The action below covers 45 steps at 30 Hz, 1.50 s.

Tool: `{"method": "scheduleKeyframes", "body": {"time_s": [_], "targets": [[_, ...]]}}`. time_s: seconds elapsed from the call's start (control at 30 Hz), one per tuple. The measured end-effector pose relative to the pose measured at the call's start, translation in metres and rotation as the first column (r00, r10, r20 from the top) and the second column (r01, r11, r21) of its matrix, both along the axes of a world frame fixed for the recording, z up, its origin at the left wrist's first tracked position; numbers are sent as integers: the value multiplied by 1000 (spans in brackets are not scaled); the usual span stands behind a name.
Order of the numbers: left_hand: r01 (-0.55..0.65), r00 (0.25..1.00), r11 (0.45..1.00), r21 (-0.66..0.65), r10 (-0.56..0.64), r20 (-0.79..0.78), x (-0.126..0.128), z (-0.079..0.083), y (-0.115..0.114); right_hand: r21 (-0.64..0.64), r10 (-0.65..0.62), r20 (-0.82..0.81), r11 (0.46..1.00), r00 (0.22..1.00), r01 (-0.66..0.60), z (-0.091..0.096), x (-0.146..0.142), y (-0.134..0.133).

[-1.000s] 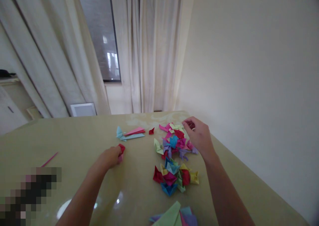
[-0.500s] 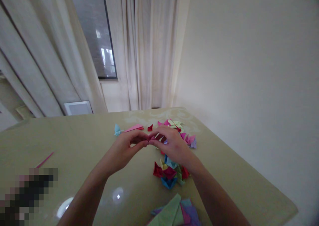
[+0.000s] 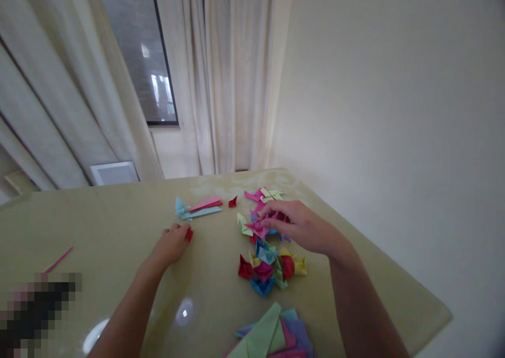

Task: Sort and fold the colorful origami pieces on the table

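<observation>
Across the tabletop (image 3: 213, 289): origami pile (image 3: 258, 206), boat-like paper folds (image 3: 263, 271) nearer, folded sheets (image 3: 262, 339) nearest.
Right hand (image 3: 295, 224): half-curled at a pink origami piece (image 3: 256, 228) on the pile; grip cannot be told.
Left hand (image 3: 171, 245): closed on red folded paper (image 3: 189, 235), near folded strips (image 3: 209, 204).
Table edge (image 3: 394, 270): right of the right arm; bare surface between left hand and pile.

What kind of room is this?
Probably a room in someone's home: there are long pale curtains beside a window, and a smooth table with colorful folded paper pieces on it.
</observation>
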<state>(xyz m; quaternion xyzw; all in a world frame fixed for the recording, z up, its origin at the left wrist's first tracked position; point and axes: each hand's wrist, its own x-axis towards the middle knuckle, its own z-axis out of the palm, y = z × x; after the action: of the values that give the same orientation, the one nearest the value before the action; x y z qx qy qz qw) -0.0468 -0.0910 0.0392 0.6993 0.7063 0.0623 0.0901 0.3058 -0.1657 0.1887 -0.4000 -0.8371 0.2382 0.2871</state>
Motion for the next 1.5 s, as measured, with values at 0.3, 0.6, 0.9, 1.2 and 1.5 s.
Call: {"method": "scheduleKeyframes", "body": {"time_s": [0.3, 0.6, 0.9, 1.2, 1.5], "targets": [[337, 830, 939, 74, -333, 447, 26, 39, -7, 83, -56, -124, 994, 991, 67, -2, -10, 6], [471, 493, 840, 270, -505, 709, 76, 94, -54, 159, 128, -38, 980, 991, -120, -16, -43, 8], [505, 351, 828, 245, -456, 818, 100, 83, -57, 197, 65, -107, 979, 992, -43, -11, -38, 12], [521, 611, 816, 251, -562, 557, 114, 29, -43, 168, -154, 272, 980, 950, 111, -43, -18, 27], [535, 515, 825, 184, -491, 703, 131, -19, -40, 146, -323, 376, 946, 869, 289, -139, -6, 13]]}}
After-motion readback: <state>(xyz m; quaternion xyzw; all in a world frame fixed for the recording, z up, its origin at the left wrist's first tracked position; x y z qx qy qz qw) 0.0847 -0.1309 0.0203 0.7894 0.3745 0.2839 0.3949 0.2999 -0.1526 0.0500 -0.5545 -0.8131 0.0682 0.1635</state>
